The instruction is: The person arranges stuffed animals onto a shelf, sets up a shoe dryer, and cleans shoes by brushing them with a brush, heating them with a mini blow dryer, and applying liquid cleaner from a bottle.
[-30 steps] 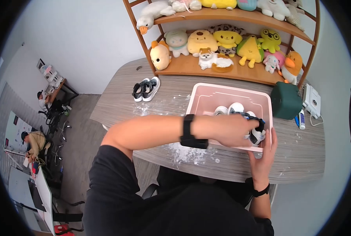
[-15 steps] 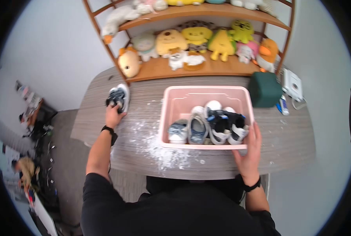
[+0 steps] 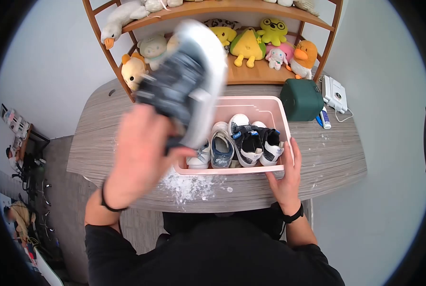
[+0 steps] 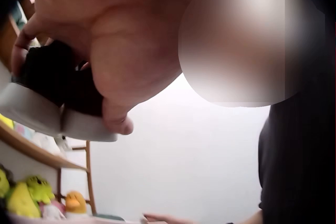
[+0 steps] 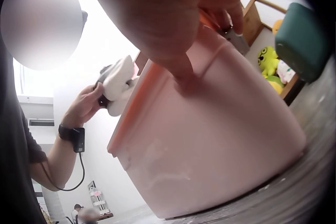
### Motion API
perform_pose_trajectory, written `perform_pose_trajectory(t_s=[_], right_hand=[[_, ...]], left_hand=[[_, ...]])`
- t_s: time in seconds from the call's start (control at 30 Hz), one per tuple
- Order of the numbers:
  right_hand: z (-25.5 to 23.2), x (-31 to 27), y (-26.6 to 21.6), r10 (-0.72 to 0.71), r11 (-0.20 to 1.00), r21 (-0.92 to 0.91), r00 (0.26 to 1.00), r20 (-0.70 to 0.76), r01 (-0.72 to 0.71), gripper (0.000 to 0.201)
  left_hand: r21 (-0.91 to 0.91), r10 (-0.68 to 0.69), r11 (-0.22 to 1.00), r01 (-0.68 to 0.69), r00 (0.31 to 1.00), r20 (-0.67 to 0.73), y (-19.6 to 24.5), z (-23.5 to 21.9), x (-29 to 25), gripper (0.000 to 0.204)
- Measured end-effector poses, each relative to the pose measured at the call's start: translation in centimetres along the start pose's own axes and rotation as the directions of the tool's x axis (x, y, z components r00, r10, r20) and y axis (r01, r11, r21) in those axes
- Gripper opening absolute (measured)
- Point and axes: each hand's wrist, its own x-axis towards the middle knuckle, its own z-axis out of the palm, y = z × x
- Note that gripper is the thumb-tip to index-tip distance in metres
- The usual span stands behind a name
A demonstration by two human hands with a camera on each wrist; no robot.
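My left hand (image 3: 143,152) grips a pair of black-and-grey sneakers (image 3: 177,88) with white soles, raised high above the table and blurred in the head view. Two pale soles (image 4: 31,109) show side by side under the fingers in the left wrist view. With its thumb on the outer wall, my right hand (image 3: 287,178) holds the near right corner of a pink plastic bin (image 3: 232,171). Inside the bin several shoes stand in a row, among them a grey-blue sneaker (image 3: 222,150) and black-and-white sneakers (image 3: 272,151). The raised pair hides the bin's left part.
White powder (image 3: 186,187) is scattered on the wooden table (image 3: 337,157). A dark green box (image 3: 302,100), a white device (image 3: 334,94) and a tube (image 3: 325,118) stand right of the bin. Behind rises a shelf (image 3: 251,74) of plush toys. Other people sit far left.
My left hand went from over the bin to the sneakers at the table's left, took hold of the pair and lifted it up toward the bin. The right hand stays at the bin's corner.
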Motion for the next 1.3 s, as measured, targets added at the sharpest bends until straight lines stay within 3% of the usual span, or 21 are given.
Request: perform_pose_trajectory(t_s=[0.03, 0.1, 0.2, 0.23, 0.3, 0.37, 0.43, 0.5, 0.53, 0.57, 0.6, 0.67, 0.73, 0.83, 0.9, 1.0, 1.03, 1.13, 1.3], right_hand=[[-0.1, 0.0, -0.1, -0.001, 1.000, -0.024, 1.000, 0.008, 0.002, 0.103], [-0.3, 0.1, -0.2, -0.004, 0.999, -0.051, 1.000, 0.011, 0.005, 0.103], [-0.6, 0.2, -0.4, -0.015, 0.997, -0.075, 1.000, 0.022, 0.017, 0.102], [-0.7, 0.0, -0.3, -0.012, 0.998, -0.069, 1.000, 0.018, 0.013, 0.105], [-0.9, -0.8, -0.3, -0.009, 0.999, -0.045, 1.000, 0.011, 0.010, 0.108], [-1.3, -2.1, 0.6, -0.045, 0.994, -0.106, 0.995, -0.091, 0.035, 0.116], [-0.9, -3.9, 2.1, 0.155, 0.983, 0.100, 0.987, -0.030, -0.152, 0.119], [-0.7, -5.7, 4.3, 0.420, 0.876, 0.154, 0.881, 0.218, -0.456, 0.109], [-0.6, -6.2, 4.5, 0.410, 0.880, 0.159, 0.885, 0.222, -0.447, 0.109], [-0.7, -6.6, 4.7, 0.309, 0.951, -0.110, 0.867, 0.391, -0.290, 0.103], [-0.8, -6.8, 4.8, 0.247, 0.941, -0.333, 0.786, 0.567, -0.055, 0.096], [-0.4, -7.0, 4.7, 0.213, 0.939, -0.343, 0.800, 0.560, -0.010, 0.091], [0.3, -6.8, 4.4, 0.175, 0.942, -0.335, 0.815, 0.553, 0.025, 0.085], [0.4, -6.3, 4.1, 0.226, 0.947, -0.316, 0.809, 0.543, -0.053, 0.085], [0.2, -6.3, 3.7, 0.185, 0.927, -0.375, 0.836, 0.517, 0.027, 0.083], [0.0, -5.8, 2.9, 0.221, 0.941, -0.336, 0.816, 0.535, -0.034, 0.083], [0.0, -5.6, 2.7, 0.257, 0.942, -0.326, 0.796, 0.548, -0.081, 0.085], [0.2, -5.8, 3.0, 0.235, 0.937, -0.348, 0.805, 0.544, -0.038, 0.082], [1.2, -5.4, 2.8, 0.227, 0.916, -0.401, 0.811, 0.539, 0.011, 0.081]], left_hand=[[0.046, 0.005, 0.999, -0.012, 0.988, 0.153, 1.0, 1.8, 0.0, 0.048], [-0.065, 0.222, 0.975, -0.212, 0.930, 0.292, 0.7, 8.2, -0.1, 0.051], [-0.014, 0.133, 0.990, -0.138, 0.915, 0.382, 0.9, 9.5, 2.1, 0.064], [-0.008, 0.129, 0.991, -0.136, 0.917, 0.378, 1.5, 9.0, 2.4, 0.064], [0.030, 0.197, 0.979, -0.201, 0.976, 0.093, 2.6, 6.7, 2.9, 0.079], [0.013, 0.177, 0.983, -0.181, 0.970, 0.166, 3.1, 6.3, 0.8, 0.089], [-0.156, 0.230, 0.968, -0.198, 0.948, 0.221, 3.3, 9.3, -2.5, 0.078], [-0.034, 0.212, 0.977, -0.209, 0.964, 0.163, 3.2, 11.9, -4.3, 0.077], [0.064, 0.205, 0.975, -0.212, 0.974, 0.095, 3.5, 12.2, -4.3, 0.077], [0.068, 0.192, 0.978, -0.198, 0.978, 0.087, 3.4, 12.2, -4.0, 0.077], [0.040, 0.166, 0.984, -0.172, 0.979, 0.121, 3.3, 11.9, -3.8, 0.078], [-0.024, 0.130, 0.992, -0.127, 0.977, 0.168, 3.3, 10.7, -2.6, 0.080], [-0.032, 0.171, 0.985, -0.168, 0.974, 0.146, 2.8, 10.7, -2.1, 0.076], [-0.017, 0.226, 0.974, -0.227, 0.960, 0.165, 1.9, 11.4, -2.7, 0.061], [-0.062, 0.262, 0.964, -0.257, 0.961, 0.091, 0.5, 11.9, -3.3, 0.053], [-0.113, 0.271, 0.958, -0.265, 0.962, 0.040, -1.9, 11.4, -4.7, 0.047], [-0.106, 0.262, 0.961, -0.257, 0.964, 0.038, -2.8, 11.1, -5.2, 0.047], [-0.167, 0.208, 0.963, -0.211, 0.977, -0.039, -4.9, 9.4, -6.9, 0.050], [-0.049, 0.119, 0.992, -0.118, 0.993, 0.019, -6.3, 6.1, -11.1, 0.049]])
